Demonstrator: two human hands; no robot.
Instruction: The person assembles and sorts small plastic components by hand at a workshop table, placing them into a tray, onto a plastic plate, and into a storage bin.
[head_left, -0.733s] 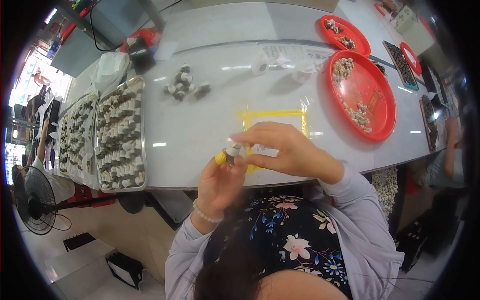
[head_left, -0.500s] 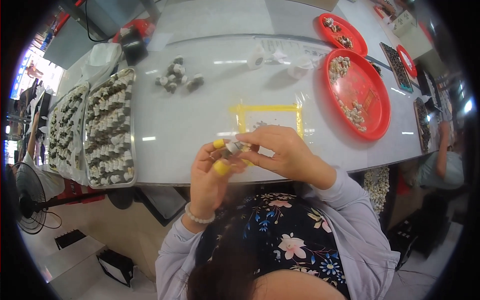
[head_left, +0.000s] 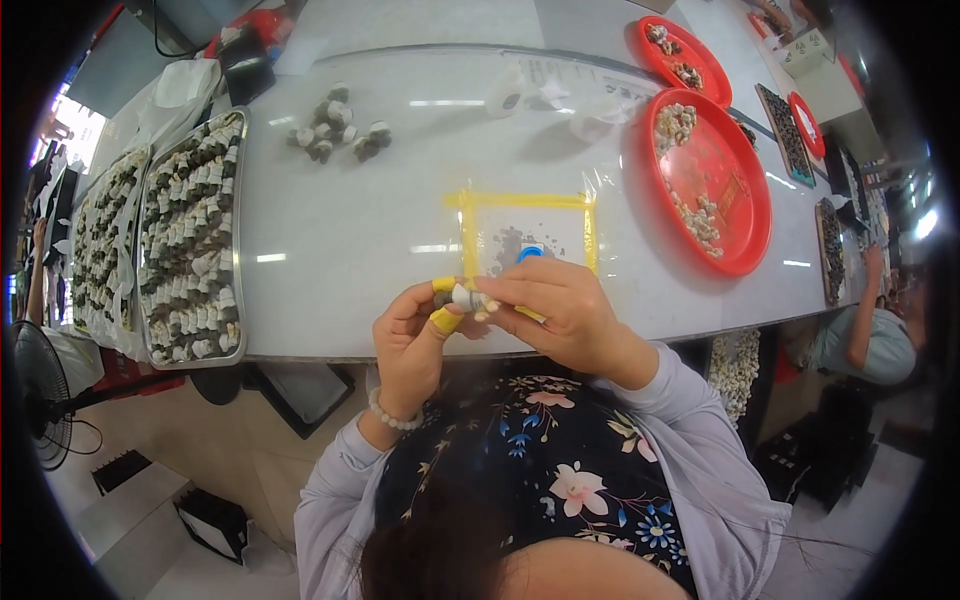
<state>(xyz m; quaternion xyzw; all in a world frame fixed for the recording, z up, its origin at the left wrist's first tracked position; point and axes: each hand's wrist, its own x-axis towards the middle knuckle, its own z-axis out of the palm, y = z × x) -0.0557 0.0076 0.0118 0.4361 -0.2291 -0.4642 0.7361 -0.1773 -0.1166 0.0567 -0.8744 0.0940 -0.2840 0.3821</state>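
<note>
Over the table's near edge, my left hand (head_left: 408, 345) pinches a small white-and-dark figurine (head_left: 462, 297) between thumb and forefinger, both wrapped in yellow tape. My right hand (head_left: 565, 312) is closed at the figurine's right end, where small pale bits show at the fingertips. Whether those bits belong to the figurine I cannot tell. Just beyond my hands lies a white sheet (head_left: 490, 222) framed with yellow tape, with dark flakes scattered on it. A round blue thing (head_left: 530, 252) sits there, partly hidden by my right hand.
Trays (head_left: 240, 240) with rows of similar figurines stand at the left. A loose cluster of figurines (head_left: 328, 125) lies farther back. Red round trays (head_left: 735, 185) with small pale pieces are at the right. A fan (head_left: 42, 385) stands at the lower left; another person (head_left: 870, 335) sits at the right.
The view has shifted, and the blue thing on the sheet now shows. My hands stay together at the figurine, which has turned slightly in my fingers.
</note>
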